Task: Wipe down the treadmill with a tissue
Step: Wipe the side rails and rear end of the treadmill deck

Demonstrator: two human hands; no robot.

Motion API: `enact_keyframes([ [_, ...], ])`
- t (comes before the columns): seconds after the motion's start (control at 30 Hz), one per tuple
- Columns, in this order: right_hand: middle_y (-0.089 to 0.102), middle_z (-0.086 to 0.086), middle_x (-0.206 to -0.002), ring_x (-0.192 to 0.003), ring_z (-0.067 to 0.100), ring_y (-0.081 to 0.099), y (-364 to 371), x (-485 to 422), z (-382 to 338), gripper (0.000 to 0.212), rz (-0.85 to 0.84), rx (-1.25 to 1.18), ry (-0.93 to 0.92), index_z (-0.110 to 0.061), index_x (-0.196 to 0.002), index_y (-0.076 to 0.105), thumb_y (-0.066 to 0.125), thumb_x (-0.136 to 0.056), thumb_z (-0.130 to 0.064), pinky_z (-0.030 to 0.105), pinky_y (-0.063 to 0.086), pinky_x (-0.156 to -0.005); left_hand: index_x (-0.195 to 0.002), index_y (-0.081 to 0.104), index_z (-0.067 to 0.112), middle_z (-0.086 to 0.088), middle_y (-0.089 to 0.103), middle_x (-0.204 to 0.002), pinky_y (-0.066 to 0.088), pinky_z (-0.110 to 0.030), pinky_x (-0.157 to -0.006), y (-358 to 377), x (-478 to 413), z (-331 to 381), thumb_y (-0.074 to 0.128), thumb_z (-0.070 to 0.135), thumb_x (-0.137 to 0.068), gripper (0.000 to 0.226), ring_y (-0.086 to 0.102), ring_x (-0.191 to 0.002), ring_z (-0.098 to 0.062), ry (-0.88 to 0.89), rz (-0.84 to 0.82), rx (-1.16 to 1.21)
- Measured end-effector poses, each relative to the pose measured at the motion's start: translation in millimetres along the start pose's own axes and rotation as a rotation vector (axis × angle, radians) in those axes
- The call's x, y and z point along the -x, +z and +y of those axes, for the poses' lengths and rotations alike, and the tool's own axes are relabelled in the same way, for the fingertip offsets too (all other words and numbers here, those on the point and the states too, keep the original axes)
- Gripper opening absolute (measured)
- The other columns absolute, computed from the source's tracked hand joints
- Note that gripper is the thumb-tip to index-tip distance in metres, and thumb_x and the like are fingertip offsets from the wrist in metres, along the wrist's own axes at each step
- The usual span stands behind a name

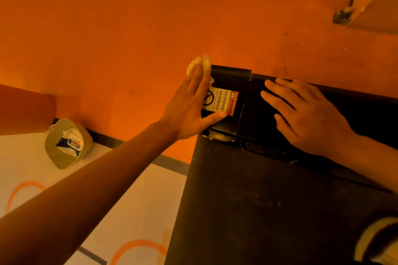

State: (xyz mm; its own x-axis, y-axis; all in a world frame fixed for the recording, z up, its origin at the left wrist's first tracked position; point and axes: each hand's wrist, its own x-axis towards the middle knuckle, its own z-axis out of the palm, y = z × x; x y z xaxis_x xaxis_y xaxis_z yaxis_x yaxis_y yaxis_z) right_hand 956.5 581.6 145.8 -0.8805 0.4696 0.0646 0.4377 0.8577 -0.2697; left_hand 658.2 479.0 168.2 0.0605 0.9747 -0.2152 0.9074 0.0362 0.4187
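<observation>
Head view — flat left hand (189,103) presses crumpled tissue (197,64); flat right hand (305,114) on treadmill (258,200).

The black treadmill (247,200) is showing pale specks; its white label (219,101) is carrying black lettering and an orange band. At eight o'clock, an olive cap (56,157) is sitting on white, orange-ringed flooring (133,211).

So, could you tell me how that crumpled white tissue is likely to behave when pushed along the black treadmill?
The crumpled white tissue bunches up past the fingers of the left hand, so it is probably floppy and very light. Dragged over the black treadmill cover's corner, it may well snag or tear.
</observation>
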Motion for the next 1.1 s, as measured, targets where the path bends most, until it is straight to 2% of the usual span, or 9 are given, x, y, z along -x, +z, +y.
enact_keyframes([
  [0.1, 0.039, 0.014, -0.162, -0.150, 0.034, 0.035, 1, 0, 1, 0.056, -0.005, 0.003, -0.002, -0.007, -0.154, 0.046, 0.041, -0.103, -0.029, 0.049, 0.024, -0.123, -0.165, 0.001, 0.007, -0.012, 0.001, -0.174, 0.010, -0.056, -0.129, -1, -21, 27, 0.018, 0.092, -0.086, 0.118, -0.005, -0.161, -0.027, 0.070, -0.046, -0.047],
  [0.2, 0.038, 0.015, -0.163, -0.150, 0.035, 0.035, 0, 0, 1, 0.056, -0.008, 0.005, -0.005, -0.007, -0.154, 0.046, 0.041, -0.103, -0.030, 0.051, 0.025, -0.123, -0.165, 0.003, 0.007, -0.012, -0.003, -0.174, 0.002, -0.045, -0.130, 12, -16, 62, 0.028, 0.088, -0.085, 0.117, -0.005, -0.160, -0.023, 0.121, -0.130, -0.063],
  [0.3, 0.038, 0.015, -0.163, -0.151, 0.034, 0.034, -1, 1, 1, 0.057, -0.012, 0.010, -0.004, -0.007, -0.155, 0.045, 0.041, -0.103, -0.031, 0.051, 0.026, -0.123, -0.165, 0.009, 0.007, -0.014, 0.011, -0.173, 0.009, -0.045, -0.130, 11, -28, 64, 0.028, 0.088, -0.084, 0.116, 0.005, -0.160, -0.025, 0.115, -0.119, -0.091],
  [0.4, 0.039, 0.014, -0.163, -0.151, 0.034, 0.035, 1, 1, 1, 0.057, -0.012, -0.007, 0.002, -0.008, -0.154, 0.045, 0.040, -0.103, -0.031, 0.051, 0.027, -0.123, -0.166, 0.011, 0.011, -0.011, 0.030, -0.167, 0.020, -0.050, -0.126, 4, -53, 55, 0.013, 0.093, -0.084, 0.116, 0.019, -0.157, -0.027, 0.069, -0.112, -0.124],
  [0.57, 0.041, 0.014, -0.162, -0.149, 0.034, 0.037, 1, 1, 2, 0.056, 0.011, -0.026, 0.000, -0.008, -0.153, 0.047, 0.039, -0.103, -0.031, 0.053, 0.030, -0.122, -0.166, 0.006, 0.012, -0.011, 0.011, -0.173, 0.010, -0.044, -0.130, 11, -21, 59, 0.029, 0.089, -0.085, 0.114, 0.006, -0.160, -0.024, 0.101, -0.094, -0.091],
  [0.73, 0.043, 0.015, -0.160, -0.148, 0.034, 0.038, 0, 0, 0, 0.056, 0.014, -0.034, 0.003, -0.008, -0.152, 0.049, 0.037, -0.103, -0.031, 0.053, 0.031, -0.121, -0.167, 0.008, 0.019, -0.012, 0.019, -0.171, 0.014, -0.052, -0.128, -11, -30, 25, 0.011, 0.093, -0.085, 0.111, 0.014, -0.159, -0.028, -0.045, -0.074, -0.073],
  [0.87, 0.043, 0.015, -0.160, -0.148, 0.034, 0.038, 0, 0, 0, 0.056, 0.011, -0.033, 0.005, -0.007, -0.152, 0.048, 0.037, -0.103, -0.032, 0.053, 0.031, -0.121, -0.167, 0.008, 0.016, -0.011, 0.009, -0.173, 0.007, -0.044, -0.126, 0, -20, 57, 0.012, 0.094, -0.083, 0.115, 0.004, -0.160, -0.025, 0.034, -0.154, -0.049],
  [0.97, 0.043, 0.015, -0.160, -0.148, 0.034, 0.038, 0, 0, 0, 0.057, 0.004, -0.029, 0.003, -0.007, -0.152, 0.048, 0.036, -0.103, -0.032, 0.054, 0.032, -0.121, -0.166, 0.008, 0.014, -0.011, 0.008, -0.173, 0.003, -0.039, -0.126, 2, -17, 51, 0.015, 0.089, -0.087, 0.109, 0.001, -0.159, -0.020, 0.072, -0.118, -0.080],
  [1.1, 0.043, 0.015, -0.160, -0.148, 0.034, 0.038, 0, -1, -1, 0.056, 0.004, -0.033, 0.004, -0.008, -0.152, 0.048, 0.035, -0.103, -0.032, 0.053, 0.032, -0.121, -0.166, -0.002, 0.017, -0.009, 0.005, -0.174, 0.010, -0.050, -0.130, -13, -12, 15, 0.013, 0.088, -0.090, 0.105, 0.001, -0.160, -0.023, -0.013, -0.072, -0.159],
])
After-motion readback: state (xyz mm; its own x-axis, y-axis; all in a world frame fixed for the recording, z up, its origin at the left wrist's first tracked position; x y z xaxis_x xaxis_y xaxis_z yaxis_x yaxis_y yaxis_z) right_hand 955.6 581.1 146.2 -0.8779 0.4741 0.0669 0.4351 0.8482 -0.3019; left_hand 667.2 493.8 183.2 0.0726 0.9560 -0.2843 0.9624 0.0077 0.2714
